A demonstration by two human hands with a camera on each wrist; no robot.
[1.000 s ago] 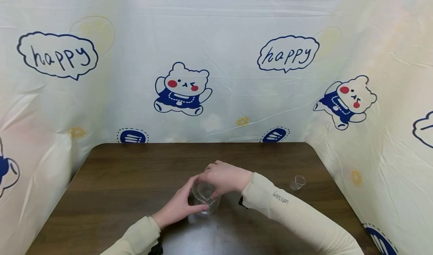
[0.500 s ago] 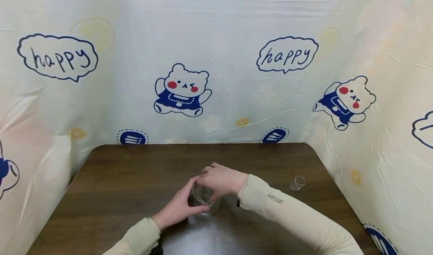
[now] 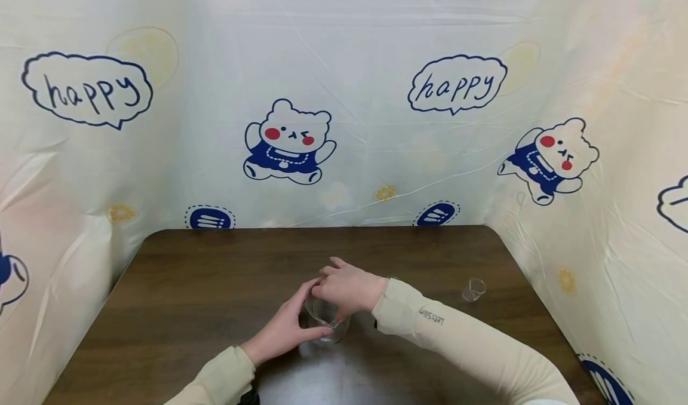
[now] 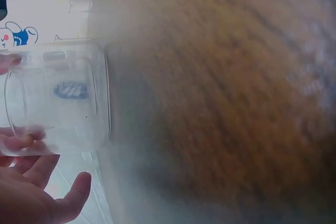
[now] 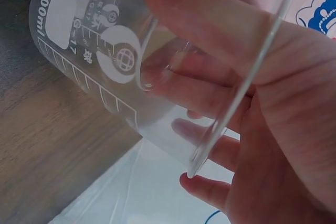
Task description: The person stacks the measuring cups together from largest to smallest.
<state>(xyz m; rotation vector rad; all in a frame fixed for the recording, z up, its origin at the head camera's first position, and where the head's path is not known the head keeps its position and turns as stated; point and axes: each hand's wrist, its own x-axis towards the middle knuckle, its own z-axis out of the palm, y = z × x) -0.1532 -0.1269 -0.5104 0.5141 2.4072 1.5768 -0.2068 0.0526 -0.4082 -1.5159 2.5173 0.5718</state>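
A large clear glass beaker marked 500ml stands upright on the table, near the middle of the head view. My left hand grips it from the left, thumb across the near side and fingers round the far side. Inside it sits a smaller glass beaker with white print. From above, my right hand reaches in over the rim, its thumb and fingers holding the smaller beaker's upper edge. The large beaker's base shows close to the tabletop in the left wrist view.
A tiny glass beaker stands at the right side of the dark wooden table. A sliver of clear rim peeks out behind the right cuff. A printed white curtain hangs round the table's back and sides.
My right hand and forearm have shifted slightly left, with the hand turning a little over the beakers. The left hand and the large beaker have stayed in place.
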